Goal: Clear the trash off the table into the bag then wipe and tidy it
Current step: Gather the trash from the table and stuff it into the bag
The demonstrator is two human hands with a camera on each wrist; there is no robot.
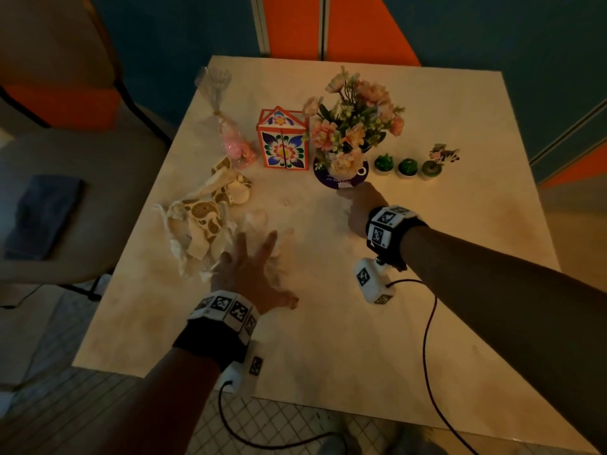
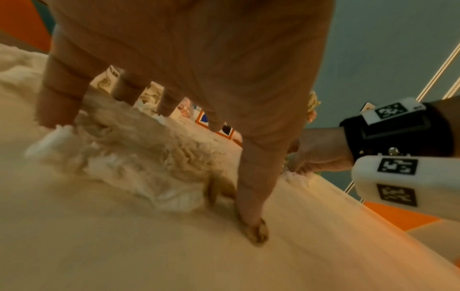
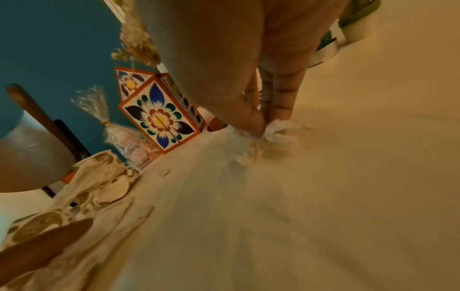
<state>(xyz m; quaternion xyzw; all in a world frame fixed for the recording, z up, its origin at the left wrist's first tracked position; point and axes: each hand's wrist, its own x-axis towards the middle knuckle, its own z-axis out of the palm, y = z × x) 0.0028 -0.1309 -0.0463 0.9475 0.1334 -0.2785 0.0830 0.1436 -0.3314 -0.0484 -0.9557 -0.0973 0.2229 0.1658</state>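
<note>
Over at about 9 o'clock on the table (image 1: 427,290) there's a heap of printed paper wrappers (image 1: 203,211), with a cellophane treat bag (image 1: 235,142) just behind at 11. The left hand (image 1: 249,274) is splayed flat, fingers straight, pressing down on a crumpled tissue (image 2: 129,157) beside that heap. In the middle stands a floral gift box (image 1: 284,142) with a flower pot (image 1: 345,159) right next to it. The right hand (image 1: 358,208), just in front of the pot, has thumb and fingertips pinching a small tissue scrap (image 3: 271,135) against the tabletop. Three little green candles (image 1: 407,167) line up at 2 o'clock.
</note>
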